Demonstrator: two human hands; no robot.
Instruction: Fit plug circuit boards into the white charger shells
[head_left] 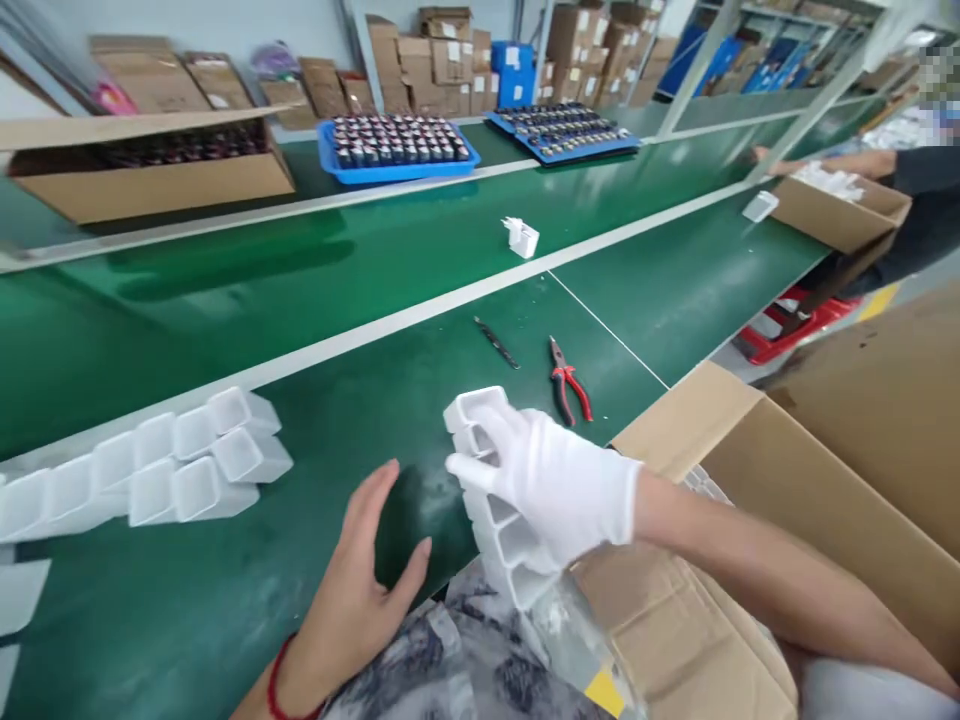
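My right hand [551,485], in a white glove, grips a row of white plastic cups [499,525] near the table's front edge, its fingers around the cups and partly inside them. Bare, with a red band at the wrist, my left hand [367,570] is just left of that row, thumb and fingers apart and nothing between them. More white cups [195,480] stand side by side in rows at the left. Beyond my right hand lie red-handled pliers [571,385] and a dark thin tool [496,343].
An open cardboard box [720,430] stands at my right. A small white part [520,238] sits on the green belt [420,240]. Blue trays [397,172] and a long carton [165,190] are behind. At far right, a person's arms reach around a box [840,215].
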